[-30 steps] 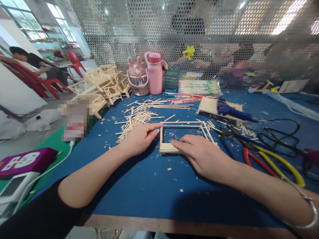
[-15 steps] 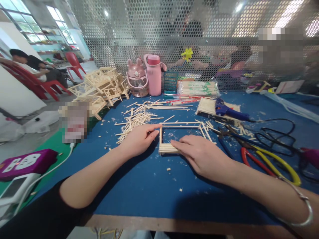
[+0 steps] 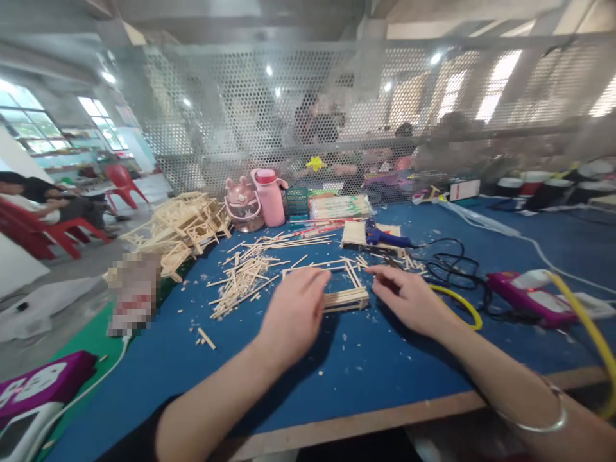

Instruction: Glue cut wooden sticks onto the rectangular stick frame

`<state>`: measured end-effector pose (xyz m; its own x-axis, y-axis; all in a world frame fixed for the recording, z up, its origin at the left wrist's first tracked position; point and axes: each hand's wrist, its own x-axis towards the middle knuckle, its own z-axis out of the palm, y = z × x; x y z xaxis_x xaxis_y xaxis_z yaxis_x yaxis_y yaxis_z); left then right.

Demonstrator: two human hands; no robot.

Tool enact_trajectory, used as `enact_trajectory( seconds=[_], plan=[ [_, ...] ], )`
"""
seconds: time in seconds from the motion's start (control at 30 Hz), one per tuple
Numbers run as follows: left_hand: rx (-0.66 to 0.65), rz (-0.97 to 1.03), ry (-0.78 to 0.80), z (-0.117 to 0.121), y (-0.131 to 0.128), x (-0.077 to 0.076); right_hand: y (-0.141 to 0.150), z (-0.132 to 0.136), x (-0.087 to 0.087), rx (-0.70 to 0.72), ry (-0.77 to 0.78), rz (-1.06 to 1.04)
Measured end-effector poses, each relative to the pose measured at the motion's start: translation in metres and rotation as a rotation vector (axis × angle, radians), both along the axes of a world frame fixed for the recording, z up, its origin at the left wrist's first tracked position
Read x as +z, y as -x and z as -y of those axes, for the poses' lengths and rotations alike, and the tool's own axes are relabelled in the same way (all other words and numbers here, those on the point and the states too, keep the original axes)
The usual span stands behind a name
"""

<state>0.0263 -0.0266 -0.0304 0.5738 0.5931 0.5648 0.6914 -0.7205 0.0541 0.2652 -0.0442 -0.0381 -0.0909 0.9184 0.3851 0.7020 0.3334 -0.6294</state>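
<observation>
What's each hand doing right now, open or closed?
Left hand: fingers curled over the stick frame; grip hidden, can't tell.
Right hand: open, fingers loosely bent near the frame's right end, nothing visibly held.

Pink flask [image 3: 270, 200] beside the eared bottle [image 3: 244, 206], near a perforated metal screen [image 3: 240, 122] with a yellow flower [image 3: 314, 163].

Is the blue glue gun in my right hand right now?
No, the blue glue gun rests on the small wooden stick piece, beyond your right hand.
</observation>
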Motion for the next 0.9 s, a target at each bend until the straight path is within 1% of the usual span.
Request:
enact_trajectory(
  seconds=[0.03, 0.1, 0.13, 0.2, 0.33, 0.53, 0.7, 0.9],
  plan=[
    [0.013, -0.072, -0.008, 0.007, -0.016, -0.003, 0.001, 0.001, -0.007, 0.013, 0.018, -0.013],
    [0.083, -0.151, -0.029, 0.016, -0.041, -0.011, 0.005, 0.003, -0.018, 0.031, 0.043, -0.012],
    [0.12, -0.178, -0.037, 0.018, -0.048, -0.016, 0.006, 0.004, -0.02, 0.033, 0.044, 0.004],
    [0.168, -0.218, -0.042, 0.019, -0.055, -0.023, 0.008, 0.005, -0.023, 0.034, 0.008, 0.051],
    [0.174, -0.279, -0.016, 0.016, -0.05, -0.031, 0.01, 0.006, -0.026, 0.063, -0.084, 0.125],
    [0.164, -0.303, 0.036, 0.017, -0.048, -0.029, 0.01, 0.005, -0.029, 0.054, -0.02, 0.174],
    [0.176, -0.316, 0.047, 0.018, -0.05, -0.026, 0.01, 0.005, -0.027, 0.066, 0.003, 0.134],
    [0.148, -0.315, 0.029, 0.017, -0.048, -0.025, 0.01, 0.005, -0.026, -0.002, -0.02, 0.001]
  ],
)
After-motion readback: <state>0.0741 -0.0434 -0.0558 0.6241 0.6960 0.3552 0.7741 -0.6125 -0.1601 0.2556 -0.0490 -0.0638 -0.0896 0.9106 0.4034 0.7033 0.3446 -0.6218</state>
